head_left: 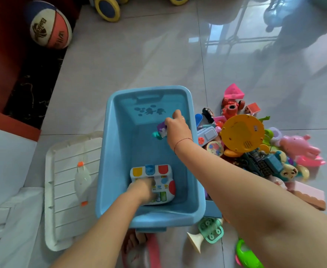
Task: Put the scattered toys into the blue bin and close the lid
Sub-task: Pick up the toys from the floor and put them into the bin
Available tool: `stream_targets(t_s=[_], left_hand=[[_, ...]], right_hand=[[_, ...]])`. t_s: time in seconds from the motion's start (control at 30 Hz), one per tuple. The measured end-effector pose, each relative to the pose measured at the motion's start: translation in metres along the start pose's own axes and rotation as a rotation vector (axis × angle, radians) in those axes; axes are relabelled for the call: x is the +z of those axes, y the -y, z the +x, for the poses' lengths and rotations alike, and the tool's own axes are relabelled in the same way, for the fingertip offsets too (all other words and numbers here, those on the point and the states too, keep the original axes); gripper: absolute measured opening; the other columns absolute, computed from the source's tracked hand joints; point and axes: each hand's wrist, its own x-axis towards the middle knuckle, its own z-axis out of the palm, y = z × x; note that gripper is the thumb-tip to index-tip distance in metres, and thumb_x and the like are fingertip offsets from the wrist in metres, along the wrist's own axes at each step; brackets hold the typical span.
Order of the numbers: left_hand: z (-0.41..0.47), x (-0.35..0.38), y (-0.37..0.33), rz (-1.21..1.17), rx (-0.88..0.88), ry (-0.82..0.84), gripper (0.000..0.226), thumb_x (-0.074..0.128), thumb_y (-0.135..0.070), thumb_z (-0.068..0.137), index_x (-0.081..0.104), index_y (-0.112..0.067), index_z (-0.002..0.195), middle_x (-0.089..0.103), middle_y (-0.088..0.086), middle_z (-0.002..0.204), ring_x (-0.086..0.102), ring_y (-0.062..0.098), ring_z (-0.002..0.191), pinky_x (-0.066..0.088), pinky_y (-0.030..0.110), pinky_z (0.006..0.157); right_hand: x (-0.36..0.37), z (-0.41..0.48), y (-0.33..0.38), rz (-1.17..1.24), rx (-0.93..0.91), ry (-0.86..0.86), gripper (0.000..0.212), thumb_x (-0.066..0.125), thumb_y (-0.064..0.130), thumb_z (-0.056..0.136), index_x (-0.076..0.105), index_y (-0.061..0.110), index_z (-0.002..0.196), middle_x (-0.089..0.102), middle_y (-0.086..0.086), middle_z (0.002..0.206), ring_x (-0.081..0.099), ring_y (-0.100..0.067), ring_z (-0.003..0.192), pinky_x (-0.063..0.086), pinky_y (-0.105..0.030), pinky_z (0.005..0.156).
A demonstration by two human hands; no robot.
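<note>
A glossy pale tiled floor (139,55) is seen, on which a blue bin (108,151) is set. Just left of the bin a white lid (62,190) is laid flat. A heap of toys (255,144) is piled on the tiles against the bin's right side. A basketball (49,26) is rested at the far left, and a green toy (248,256) is left near the bottom edge

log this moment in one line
left hand: on keyboard toy in bin | right hand: holding doll over bin | lid: off
</note>
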Motion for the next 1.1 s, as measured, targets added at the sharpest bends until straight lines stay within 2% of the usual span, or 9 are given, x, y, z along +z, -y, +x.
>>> stream_targets(t_s=[0.13,0.27,0.43,0.53,0.63,0.73,0.97,1.03,1.1], left_hand=[[0.001,-0.009,0.003,-0.161,-0.028,-0.12,0.037,0.056,-0.038,0.088,0.056,-0.023,0.121,0.062,0.0,0.123,0.061,0.022,0.103,0.051,0.036,0.088],[0.001,-0.027,0.001,-0.183,-0.031,-0.306,0.047,0.054,-0.034,0.091,0.042,-0.02,0.135,0.045,-0.001,0.138,0.054,0.023,0.113,0.047,0.037,0.088],[0.012,-0.028,-0.003,0.051,0.103,-0.28,0.067,0.05,-0.033,0.093,0.018,-0.019,0.149,0.02,0.0,0.157,0.025,0.022,0.142,0.025,0.04,0.114],[0.015,-0.022,-0.005,0.001,0.089,-0.282,0.066,0.05,-0.034,0.094,0.018,-0.019,0.15,0.019,0.0,0.157,0.022,0.021,0.143,0.024,0.038,0.115],[0.01,-0.036,-0.017,-0.292,0.097,-0.463,0.061,0.05,-0.032,0.095,0.024,-0.019,0.148,0.025,0.003,0.156,0.025,0.022,0.142,0.025,0.04,0.114],[-0.001,-0.064,-0.049,-0.48,0.163,-0.655,0.056,0.048,-0.03,0.096,0.029,-0.017,0.146,0.03,0.005,0.153,0.029,0.023,0.14,0.027,0.042,0.114],[-0.029,-0.096,-0.162,-0.662,0.465,-0.83,0.033,0.051,-0.018,0.094,0.053,-0.011,0.125,0.054,0.006,0.124,0.053,0.015,0.107,0.042,0.02,0.089],[-0.034,-0.09,-0.196,-0.755,0.526,-0.753,0.028,0.051,-0.019,0.094,0.056,-0.011,0.12,0.056,0.006,0.119,0.054,0.011,0.096,0.047,0.018,0.08],[-0.029,-0.078,-0.227,-0.852,0.488,-0.559,0.035,0.051,-0.028,0.094,0.052,-0.015,0.125,0.055,0.003,0.125,0.054,0.012,0.102,0.049,0.03,0.089]], right_hand=[[-0.01,-0.011,0.003,-0.197,0.017,0.157,0.021,0.054,-0.009,0.079,0.059,0.002,0.096,0.038,-0.018,0.124,0.045,-0.033,0.109,0.043,-0.034,0.085],[-0.024,-0.029,0.004,-0.271,-0.028,0.157,0.026,0.055,0.001,0.08,0.06,0.004,0.105,0.042,-0.016,0.125,0.046,-0.032,0.111,0.034,-0.035,0.099],[-0.062,-0.062,-0.037,0.173,-0.2,-0.37,0.023,0.052,-0.001,0.081,0.066,0.002,0.1,0.054,-0.017,0.125,0.054,-0.033,0.111,0.048,-0.037,0.094],[-0.077,-0.074,-0.108,0.331,0.067,-0.546,0.021,0.057,0.013,0.084,0.064,0.008,0.103,0.056,-0.012,0.117,0.053,-0.026,0.109,0.04,-0.025,0.095],[-0.078,-0.073,-0.19,0.334,0.542,-0.416,0.055,0.063,0.034,0.083,0.045,0.012,0.13,0.044,-0.013,0.133,0.043,-0.028,0.124,0.037,-0.039,0.106],[-0.072,-0.073,-0.234,0.442,0.718,-0.121,0.081,0.068,0.048,0.078,0.029,0.014,0.14,0.041,-0.015,0.14,0.042,-0.034,0.128,0.041,-0.049,0.101],[-0.071,-0.074,-0.239,0.509,0.632,-0.046,0.054,0.062,0.037,0.086,0.05,0.006,0.129,0.059,-0.01,0.126,0.057,-0.028,0.112,0.047,-0.037,0.09],[-0.073,-0.079,-0.234,0.591,0.57,-0.108,0.038,0.063,0.028,0.087,0.06,0.01,0.12,0.064,-0.007,0.119,0.058,-0.023,0.108,0.049,-0.036,0.089],[-0.074,-0.086,-0.229,0.576,0.516,-0.118,0.028,0.062,0.024,0.088,0.065,0.012,0.112,0.066,-0.004,0.11,0.058,-0.018,0.101,0.049,-0.03,0.082]])
